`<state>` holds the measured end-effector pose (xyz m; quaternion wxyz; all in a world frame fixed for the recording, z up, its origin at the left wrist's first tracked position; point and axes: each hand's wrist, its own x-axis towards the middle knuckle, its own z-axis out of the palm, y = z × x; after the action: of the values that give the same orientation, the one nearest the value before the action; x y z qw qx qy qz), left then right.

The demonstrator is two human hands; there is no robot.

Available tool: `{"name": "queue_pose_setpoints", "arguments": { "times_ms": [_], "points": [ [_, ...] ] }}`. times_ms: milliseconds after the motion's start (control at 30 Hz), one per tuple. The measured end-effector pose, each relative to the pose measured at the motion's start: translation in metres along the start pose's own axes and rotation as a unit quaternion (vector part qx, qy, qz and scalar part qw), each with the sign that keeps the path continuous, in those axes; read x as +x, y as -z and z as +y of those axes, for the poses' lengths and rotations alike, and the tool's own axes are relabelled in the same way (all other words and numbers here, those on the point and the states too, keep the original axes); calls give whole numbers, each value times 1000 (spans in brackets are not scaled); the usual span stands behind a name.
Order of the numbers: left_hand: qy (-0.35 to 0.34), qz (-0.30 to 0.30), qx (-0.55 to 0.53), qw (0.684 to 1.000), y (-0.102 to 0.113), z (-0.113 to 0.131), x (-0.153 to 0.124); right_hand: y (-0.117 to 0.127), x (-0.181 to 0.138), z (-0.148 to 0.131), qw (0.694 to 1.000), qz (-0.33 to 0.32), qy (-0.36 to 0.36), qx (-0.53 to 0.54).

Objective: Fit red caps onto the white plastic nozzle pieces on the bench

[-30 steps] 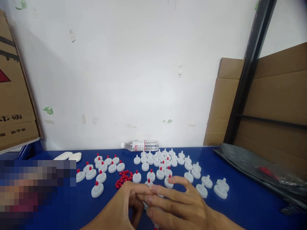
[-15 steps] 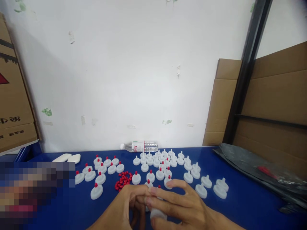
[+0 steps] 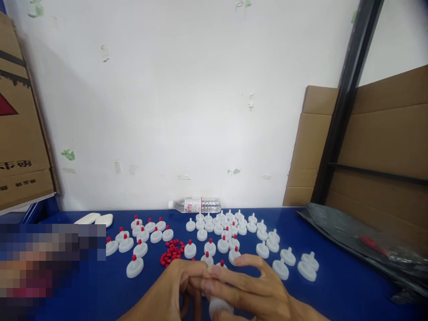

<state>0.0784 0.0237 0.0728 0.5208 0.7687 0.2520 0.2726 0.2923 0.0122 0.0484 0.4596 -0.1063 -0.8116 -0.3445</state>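
At the bottom centre my left hand [image 3: 177, 285] is closed, its fingertips meeting those of my right hand. My right hand [image 3: 257, 287] curls around a white nozzle cap [image 3: 220, 306], whose round base shows below the fingers. The cap's tip and whatever my left fingers pinch are hidden. Just beyond my hands stand white nozzle caps with red tips, such as a red-tipped nozzle cap [image 3: 210, 247]. A pile of small red tip caps [image 3: 171, 252] lies beyond my left hand.
Several red-tipped nozzle caps [image 3: 134, 267] stand at left. Untipped white nozzle caps [image 3: 280, 268] spread across the centre and right of the blue table [image 3: 83, 276]. A plastic bottle [image 3: 197, 205] lies by the wall. Black plastic sheeting [image 3: 354, 236] covers the right side; a pixelated patch hides the left.
The camera view has shifted slightly. My hands stay pressed together around the white nozzle cap, with only a small movement of the fingers.
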Motion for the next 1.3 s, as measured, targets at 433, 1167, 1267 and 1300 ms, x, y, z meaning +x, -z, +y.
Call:
{"name": "queue_pose_setpoints", "arguments": {
  "times_ms": [433,1167,1267,1300],
  "points": [
    [-92,140,412,895,50,3,8,30,19,25,988,-95,-114,-28],
    [16,41,504,863,83,-24,15,28,-38,79,824,-398,-387,-117],
    [17,39,500,865,81,-23,14,27,-35,77,819,-397,-402,-98],
    [17,37,496,867,81,-22,14,27,-33,76,819,-394,-406,-95]
  ]
}}
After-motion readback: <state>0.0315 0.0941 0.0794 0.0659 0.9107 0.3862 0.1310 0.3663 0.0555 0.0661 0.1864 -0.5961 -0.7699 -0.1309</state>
